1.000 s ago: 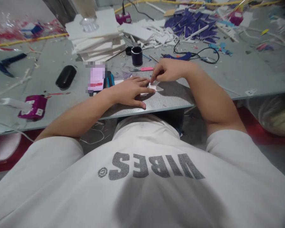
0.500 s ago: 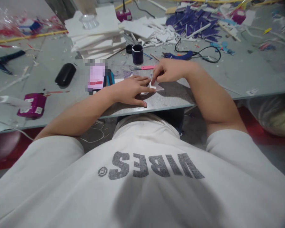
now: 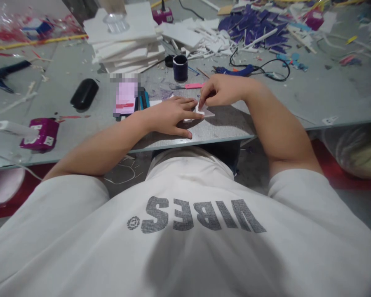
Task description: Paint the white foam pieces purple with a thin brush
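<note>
My left hand (image 3: 174, 115) lies flat with its fingers spread over a white board piece (image 3: 208, 112), holding it against the table near the front edge. Just right of it, my right hand (image 3: 214, 91) is curled, its fingertips pressed together and down on the white piece beside my left fingertips. Whatever is between those fingertips is hidden. A pink-handled craft knife (image 3: 194, 86) lies just beyond both hands. Left of my left hand are a blue-and-black cutter (image 3: 144, 99) and a phone (image 3: 126, 97) with a pinkish screen.
A dark open jar (image 3: 180, 69) stands behind the knife. Beyond lie stacked white boards (image 3: 126, 45), purple scraps (image 3: 253, 29) and a blue corded tool (image 3: 235, 71). To the left are a black case (image 3: 84, 94) and a magenta block (image 3: 43, 134). The glass table edge (image 3: 198, 142) runs before me.
The view has shifted slightly. Both hands stay in nearly the same place on the white piece, with only slight movement at the right fingertips.
</note>
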{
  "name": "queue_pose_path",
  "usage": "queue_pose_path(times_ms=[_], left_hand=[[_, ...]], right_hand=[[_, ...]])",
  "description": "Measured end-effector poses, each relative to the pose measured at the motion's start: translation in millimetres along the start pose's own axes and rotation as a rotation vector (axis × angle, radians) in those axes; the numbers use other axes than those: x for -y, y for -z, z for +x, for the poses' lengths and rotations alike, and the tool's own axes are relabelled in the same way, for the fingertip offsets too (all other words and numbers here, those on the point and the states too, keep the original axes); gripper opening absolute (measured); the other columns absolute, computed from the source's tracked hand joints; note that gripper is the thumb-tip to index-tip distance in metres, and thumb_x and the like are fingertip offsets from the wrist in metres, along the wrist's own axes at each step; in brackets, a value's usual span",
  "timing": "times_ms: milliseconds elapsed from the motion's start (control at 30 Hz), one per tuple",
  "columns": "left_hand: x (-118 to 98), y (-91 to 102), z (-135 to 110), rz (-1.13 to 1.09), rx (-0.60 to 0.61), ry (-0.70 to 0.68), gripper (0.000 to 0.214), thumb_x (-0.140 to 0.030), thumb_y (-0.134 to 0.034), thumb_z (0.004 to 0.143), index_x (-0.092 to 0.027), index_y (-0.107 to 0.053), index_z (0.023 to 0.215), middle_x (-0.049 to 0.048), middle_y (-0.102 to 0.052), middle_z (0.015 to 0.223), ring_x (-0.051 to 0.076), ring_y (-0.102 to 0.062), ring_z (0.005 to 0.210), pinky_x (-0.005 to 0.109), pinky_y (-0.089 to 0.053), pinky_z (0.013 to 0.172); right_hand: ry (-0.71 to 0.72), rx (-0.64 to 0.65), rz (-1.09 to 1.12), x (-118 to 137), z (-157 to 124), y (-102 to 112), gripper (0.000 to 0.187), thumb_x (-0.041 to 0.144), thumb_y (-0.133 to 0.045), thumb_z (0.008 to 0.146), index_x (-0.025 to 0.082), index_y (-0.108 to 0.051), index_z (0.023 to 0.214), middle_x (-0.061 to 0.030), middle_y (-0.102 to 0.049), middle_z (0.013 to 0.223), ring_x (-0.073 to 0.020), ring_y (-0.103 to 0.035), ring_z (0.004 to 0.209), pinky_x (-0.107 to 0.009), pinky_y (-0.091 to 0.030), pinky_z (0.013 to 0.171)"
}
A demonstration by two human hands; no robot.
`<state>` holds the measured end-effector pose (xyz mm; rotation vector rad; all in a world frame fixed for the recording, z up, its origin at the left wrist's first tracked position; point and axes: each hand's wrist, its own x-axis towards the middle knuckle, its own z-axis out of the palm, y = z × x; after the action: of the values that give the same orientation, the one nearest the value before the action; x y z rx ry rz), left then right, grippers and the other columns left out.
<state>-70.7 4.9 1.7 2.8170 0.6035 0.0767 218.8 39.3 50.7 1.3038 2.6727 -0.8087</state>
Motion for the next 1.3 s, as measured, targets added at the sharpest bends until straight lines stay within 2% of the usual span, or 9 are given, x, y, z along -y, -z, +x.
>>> queue_pose_path(times_ms=[133,267,500,633,767,933,1133,1300], left_hand=[[1,-2.0,0,-0.018,-0.018,-0.002,0.079,-0.071,-0.084,0.110,-0.040,-0.069,0.181,0.0171,-0.060,0.193,0.051,-0.044,0.186,0.068,-0.032,0.149],[3,-4.2,1,-0.012,-0.042,-0.011,0.078,-0.071,-0.085,0.108,-0.038,-0.073,0.178,0.0196,-0.063,0.191,0.053,-0.047,0.184,0.070,-0.034,0.148],[4,-1.9,-1,0.036,0.001,-0.037,0.084,-0.080,-0.069,0.115,-0.033,-0.065,0.185,0.0243,-0.057,0.194,0.052,-0.045,0.185,0.071,-0.035,0.147],[4,-1.6,0,0.044,-0.008,-0.041,0.083,-0.079,-0.071,0.114,-0.034,-0.066,0.184,0.0227,-0.057,0.194,0.052,-0.045,0.184,0.071,-0.035,0.146],[4,-2.1,0,0.047,-0.006,-0.051,0.082,-0.078,-0.071,0.115,-0.033,-0.066,0.184,0.0230,-0.060,0.191,0.052,-0.047,0.182,0.069,-0.038,0.145],[6,-3.0,0,0.047,-0.017,-0.063,0.082,-0.077,-0.072,0.115,-0.035,-0.064,0.185,0.0212,-0.063,0.190,0.050,-0.049,0.182,0.067,-0.039,0.144],[5,-3.4,0,0.045,-0.008,-0.051,0.082,-0.075,-0.072,0.115,-0.035,-0.063,0.187,0.0215,-0.059,0.193,0.050,-0.047,0.183,0.067,-0.038,0.145],[6,-3.6,0,0.038,-0.009,-0.046,0.083,-0.076,-0.072,0.115,-0.036,-0.063,0.187,0.0199,-0.058,0.194,0.049,-0.047,0.182,0.066,-0.037,0.144]], right_hand=[[0.016,-0.032,-0.003,3,-3,2,0.031,0.040,-0.075,0.104,0.021,-0.092,0.122,-0.0072,-0.092,0.109,-0.0259,-0.072,0.101,-0.047,-0.061,0.111],[0.060,-0.040,0.017,5,-4,3,0.026,0.031,-0.076,0.103,0.019,-0.091,0.120,-0.0061,-0.089,0.101,-0.0222,-0.069,0.095,-0.042,-0.059,0.102],[0.082,-0.047,0.039,-8,4,1,0.015,0.036,-0.085,0.100,0.023,-0.088,0.107,-0.0001,-0.080,0.081,-0.0220,-0.070,0.092,-0.038,-0.059,0.097],[0.107,-0.027,0.053,-9,4,2,0.031,0.057,-0.086,0.102,0.026,-0.082,0.099,0.0002,-0.075,0.076,-0.0224,-0.063,0.090,-0.041,-0.058,0.099],[0.092,-0.021,-0.003,-9,4,2,0.045,0.072,-0.077,0.105,0.028,-0.077,0.095,-0.0014,-0.074,0.077,-0.0239,-0.063,0.090,-0.044,-0.059,0.102],[0.060,-0.008,-0.041,-13,7,0,0.045,0.072,-0.074,0.107,0.028,-0.084,0.109,-0.0035,-0.083,0.089,-0.0267,-0.073,0.101,-0.044,-0.060,0.109],[0.086,0.021,-0.036,-16,8,0,0.042,0.067,-0.077,0.104,0.026,-0.080,0.108,-0.0017,-0.076,0.085,-0.0227,-0.064,0.090,-0.043,-0.059,0.100],[0.097,0.031,-0.008,-15,7,2,0.041,0.067,-0.081,0.101,0.027,-0.082,0.111,-0.0016,-0.078,0.084,-0.0246,-0.066,0.095,-0.043,-0.060,0.100]])
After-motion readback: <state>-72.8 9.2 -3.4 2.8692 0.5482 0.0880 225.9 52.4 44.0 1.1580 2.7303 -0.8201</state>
